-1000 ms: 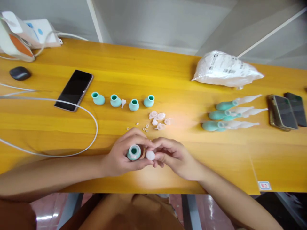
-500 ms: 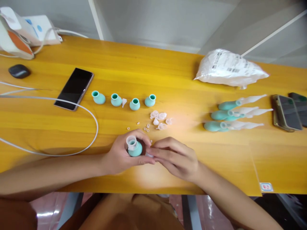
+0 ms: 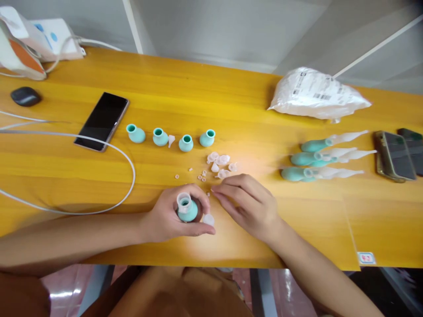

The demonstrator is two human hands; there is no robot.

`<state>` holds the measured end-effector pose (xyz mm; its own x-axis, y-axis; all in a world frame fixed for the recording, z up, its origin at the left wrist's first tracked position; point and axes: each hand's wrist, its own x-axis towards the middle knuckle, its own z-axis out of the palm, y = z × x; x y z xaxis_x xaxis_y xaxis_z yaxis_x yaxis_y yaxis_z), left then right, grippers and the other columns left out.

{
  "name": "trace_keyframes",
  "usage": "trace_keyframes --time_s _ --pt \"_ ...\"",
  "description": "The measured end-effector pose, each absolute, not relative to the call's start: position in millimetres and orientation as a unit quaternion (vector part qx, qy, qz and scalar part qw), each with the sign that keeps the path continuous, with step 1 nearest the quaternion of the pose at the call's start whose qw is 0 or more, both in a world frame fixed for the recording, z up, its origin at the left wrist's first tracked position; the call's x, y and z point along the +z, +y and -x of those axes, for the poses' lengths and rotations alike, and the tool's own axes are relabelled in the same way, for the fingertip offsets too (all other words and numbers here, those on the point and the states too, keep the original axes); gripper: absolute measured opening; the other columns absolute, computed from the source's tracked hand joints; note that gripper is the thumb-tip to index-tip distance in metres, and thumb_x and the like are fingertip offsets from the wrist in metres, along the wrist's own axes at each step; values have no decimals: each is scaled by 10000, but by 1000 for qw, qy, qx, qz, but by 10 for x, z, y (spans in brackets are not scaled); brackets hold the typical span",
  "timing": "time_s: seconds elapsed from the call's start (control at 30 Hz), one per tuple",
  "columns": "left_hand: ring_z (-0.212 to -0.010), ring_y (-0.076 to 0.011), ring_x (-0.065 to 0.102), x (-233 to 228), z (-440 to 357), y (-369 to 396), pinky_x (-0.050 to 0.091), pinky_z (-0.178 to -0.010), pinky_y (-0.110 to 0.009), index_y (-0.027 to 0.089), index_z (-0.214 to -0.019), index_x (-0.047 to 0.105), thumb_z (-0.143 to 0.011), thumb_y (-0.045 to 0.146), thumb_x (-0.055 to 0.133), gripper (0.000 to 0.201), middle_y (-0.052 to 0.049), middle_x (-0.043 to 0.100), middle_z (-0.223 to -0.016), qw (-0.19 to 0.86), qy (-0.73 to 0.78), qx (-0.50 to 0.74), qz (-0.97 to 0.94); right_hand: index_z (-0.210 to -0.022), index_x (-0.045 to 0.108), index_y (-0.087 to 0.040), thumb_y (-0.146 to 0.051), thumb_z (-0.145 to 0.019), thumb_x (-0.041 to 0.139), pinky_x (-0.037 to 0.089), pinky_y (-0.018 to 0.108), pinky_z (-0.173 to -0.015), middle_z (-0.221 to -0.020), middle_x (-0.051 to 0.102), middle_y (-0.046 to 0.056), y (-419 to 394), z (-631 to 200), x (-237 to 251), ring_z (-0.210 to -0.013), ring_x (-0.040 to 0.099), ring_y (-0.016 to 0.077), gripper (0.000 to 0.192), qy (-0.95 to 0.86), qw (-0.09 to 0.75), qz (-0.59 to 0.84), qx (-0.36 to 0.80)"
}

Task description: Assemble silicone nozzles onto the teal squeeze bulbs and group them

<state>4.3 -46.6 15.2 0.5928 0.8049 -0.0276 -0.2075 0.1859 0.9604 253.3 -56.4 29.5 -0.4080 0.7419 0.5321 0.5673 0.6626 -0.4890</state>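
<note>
My left hand (image 3: 172, 213) is wrapped round a teal squeeze bulb (image 3: 187, 212) with a clear collar (image 3: 184, 201) on its mouth. Between the thumb and forefinger of that hand sits a small translucent cap (image 3: 208, 220). Just right of it, my right hand (image 3: 251, 204) has its thumb and forefinger pinched together over the table; whatever is at the tips is too small to make out. Close to those fingertips lies a tiny clear piece (image 3: 208, 194). Beyond them are a cluster of translucent funnel-like parts (image 3: 215, 167) and several tiny rings (image 3: 202, 177).
Several open teal bulbs (image 3: 160, 137) stand in a row behind my hands. To the right lie bulbs with long clear nozzles (image 3: 325, 157), phones (image 3: 396, 156) and a white plastic bag (image 3: 317, 94). A black phone (image 3: 102, 121) and a white cable (image 3: 130, 176) lie left.
My right hand has drawn back from the cap at my left fingertips and moved up and slightly right. The cap now shows plainly. The left hand with the bulb has shifted slightly.
</note>
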Motion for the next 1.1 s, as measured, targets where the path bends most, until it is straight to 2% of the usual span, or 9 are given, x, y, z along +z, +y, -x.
trace_keyframes --time_s 0.07,0.17,0.33,0.43,0.63,0.8,0.93,1.03,1.1 --pt "-692 -112 681 143 -43 -468 559 -659 -229 198 -1036 720 -825 181 1018 365 -5 750 -912 718 273 361 -529 -1432 720 -229 -92 -1034 771 637 383 -770 -1110 820 100 -533 -2566 264 -953 795 242 424 -845 348 402 57" --pt "-765 -111 700 134 -51 -450 581 -733 -231 211 -1029 708 -833 118 1000 364 4 750 -959 693 269 400 -536 -1506 688 -260 -67 -1039 734 653 386 -800 -1134 809 98 -510 -2637 327 -977 798 245 508 -823 380 417 62" --pt "-833 -135 691 148 -59 -410 567 -772 -251 211 -993 703 -864 200 1002 326 0 736 -978 652 273 436 -558 -1481 677 -180 -411 -1073 803 709 347 -835 -1143 800 117 -568 -2639 399 -1005 812 235 486 -873 361 296 144" --pt "-843 -146 678 172 -55 -392 560 -792 -268 207 -935 696 -901 268 985 297 -9 726 -960 644 262 429 -576 -1422 715 -162 -255 -1105 749 707 304 -854 -1162 817 94 -630 -2562 334 -1004 815 197 331 -893 333 269 142" --pt "-758 -124 657 33 -88 -408 550 -706 -253 192 -926 623 -855 391 1033 461 -21 669 -983 680 238 410 -560 -1470 718 -128 -171 -1116 703 707 299 -910 -1199 790 122 -645 -2604 366 -1047 799 187 357 -866 370 265 208" --pt "-629 -66 496 -128 -99 -492 413 -567 -215 222 -1141 567 -921 634 913 582 -8 582 -1010 743 181 363 -533 -1512 722 -223 -42 -1023 751 682 423 -949 -1241 780 138 -465 -2862 478 -1123 764 281 522 -810 402 427 19" --pt "-687 -74 494 -76 -63 -509 438 -622 -229 252 -1182 484 -1138 575 629 357 -16 539 -1099 739 139 361 -551 -1419 758 -239 -70 -1069 617 641 551 -954 -1282 755 170 -284 -3034 365 -1152 710 363 414 -793 258 547 -75" --pt "-719 -73 529 -34 -24 -497 461 -657 -240 254 -1200 462 -1210 470 505 221 -17 523 -1130 748 136 336 -555 -1368 754 -202 -79 -1073 566 634 544 -941 -1241 778 154 -225 -3088 223 -1086 671 356 371 -822 154 547 -36" --pt "-732 -73 549 -27 -2 -491 462 -666 -241 247 -1230 470 -1218 460 498 215 -13 522 -1115 751 152 321 -557 -1408 726 -182 -74 -1068 555 634 531 -945 -1256 791 147 -217 -3101 175 -1073 664 351 395 -827 139 544 -15"
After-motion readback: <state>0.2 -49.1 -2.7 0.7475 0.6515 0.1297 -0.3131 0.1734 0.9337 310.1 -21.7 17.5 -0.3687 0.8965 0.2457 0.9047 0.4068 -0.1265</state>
